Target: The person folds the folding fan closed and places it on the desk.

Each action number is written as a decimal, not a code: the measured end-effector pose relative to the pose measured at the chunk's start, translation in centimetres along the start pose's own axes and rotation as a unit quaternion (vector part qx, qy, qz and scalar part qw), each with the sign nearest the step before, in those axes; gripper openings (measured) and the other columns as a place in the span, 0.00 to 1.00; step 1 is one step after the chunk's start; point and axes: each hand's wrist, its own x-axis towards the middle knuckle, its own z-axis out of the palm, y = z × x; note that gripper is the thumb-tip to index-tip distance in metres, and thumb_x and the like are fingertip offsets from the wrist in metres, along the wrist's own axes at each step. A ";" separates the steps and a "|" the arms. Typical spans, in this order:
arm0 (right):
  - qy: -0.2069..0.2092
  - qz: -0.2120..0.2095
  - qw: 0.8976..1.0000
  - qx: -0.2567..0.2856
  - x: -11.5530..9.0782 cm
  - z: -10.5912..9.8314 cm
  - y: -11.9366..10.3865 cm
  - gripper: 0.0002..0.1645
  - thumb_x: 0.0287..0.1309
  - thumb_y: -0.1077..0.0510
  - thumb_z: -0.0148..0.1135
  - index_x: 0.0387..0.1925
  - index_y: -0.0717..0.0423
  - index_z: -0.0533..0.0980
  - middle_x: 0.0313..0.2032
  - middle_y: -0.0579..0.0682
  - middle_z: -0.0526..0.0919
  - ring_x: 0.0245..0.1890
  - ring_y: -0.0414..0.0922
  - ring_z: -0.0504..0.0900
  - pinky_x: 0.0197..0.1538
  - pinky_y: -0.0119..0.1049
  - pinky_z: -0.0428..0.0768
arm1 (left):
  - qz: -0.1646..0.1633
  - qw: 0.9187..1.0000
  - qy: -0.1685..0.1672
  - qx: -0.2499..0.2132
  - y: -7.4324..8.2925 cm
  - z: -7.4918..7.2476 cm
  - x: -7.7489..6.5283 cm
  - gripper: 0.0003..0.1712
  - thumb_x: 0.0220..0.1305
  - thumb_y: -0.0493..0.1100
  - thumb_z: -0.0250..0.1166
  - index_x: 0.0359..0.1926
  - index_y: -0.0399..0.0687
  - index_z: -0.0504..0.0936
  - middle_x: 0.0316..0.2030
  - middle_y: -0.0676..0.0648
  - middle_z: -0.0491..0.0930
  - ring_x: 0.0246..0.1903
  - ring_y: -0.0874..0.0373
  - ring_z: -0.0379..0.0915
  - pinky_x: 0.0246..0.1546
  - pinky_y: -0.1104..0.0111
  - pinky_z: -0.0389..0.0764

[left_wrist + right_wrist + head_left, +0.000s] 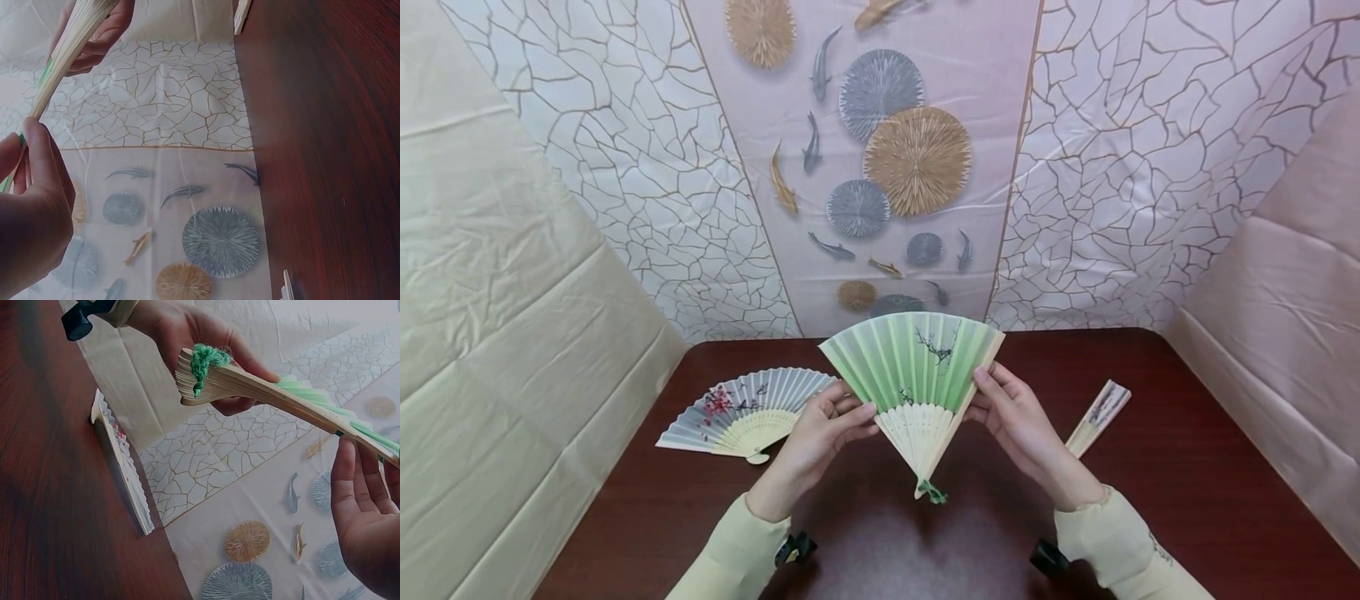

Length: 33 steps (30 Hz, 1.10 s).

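Observation:
Above the table, both hands hold up a green folding fan point(917, 367), spread partway, with dark branch designs on its leaf. My left hand point(831, 429) pinches the fan's left edge between thumb and fingers. On the opposite side, my right hand point(1015, 417) grips the outer rib, its thumb on the front. The pale ribs meet at the bottom, where a green cord point(934, 492) hangs. In the right wrist view the fan point(275, 397) appears edge-on, its cord point(206, 362) knotted at the pivot end.
A spread white fan point(737, 417) with red blossoms lies on the dark red table point(880, 550) at left, partly behind the left hand. To the right lies a folded fan point(1099, 415), its lower end hidden by the right hand. A patterned cloth point(1075, 208) hangs behind the table.

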 end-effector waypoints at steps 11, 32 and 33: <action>-0.006 0.009 1.000 -0.004 -0.1 0.1 0.3 0.18 0.80 0.54 0.45 0.63 0.54 0.70 0.51 0.49 0.86 0.48 0.44 0.85 0.48 0.38 0.85 | -0.017 0.999 -0.011 0.029 -0.2 0.3 0.1 0.25 0.68 0.30 0.62 0.64 0.27 0.70 0.49 0.43 0.84 0.47 0.55 0.82 0.49 0.61 0.84; 0.005 0.036 0.999 -0.009 -0.5 0.1 0.9 0.16 0.79 0.54 0.47 0.59 0.57 0.72 0.48 0.47 0.86 0.47 0.44 0.86 0.51 0.40 0.84 | -0.027 0.998 -0.017 0.048 -0.9 0.4 0.1 0.22 0.67 0.31 0.64 0.60 0.30 0.74 0.47 0.43 0.85 0.44 0.55 0.82 0.49 0.58 0.84; 0.005 0.036 0.999 -0.009 -0.5 0.1 1.0 0.15 0.79 0.55 0.47 0.58 0.56 0.72 0.48 0.47 0.86 0.47 0.44 0.86 0.51 0.39 0.84 | -0.027 0.998 -0.018 0.047 -1.0 0.4 0.1 0.22 0.67 0.31 0.65 0.60 0.30 0.74 0.47 0.43 0.85 0.44 0.55 0.82 0.48 0.60 0.85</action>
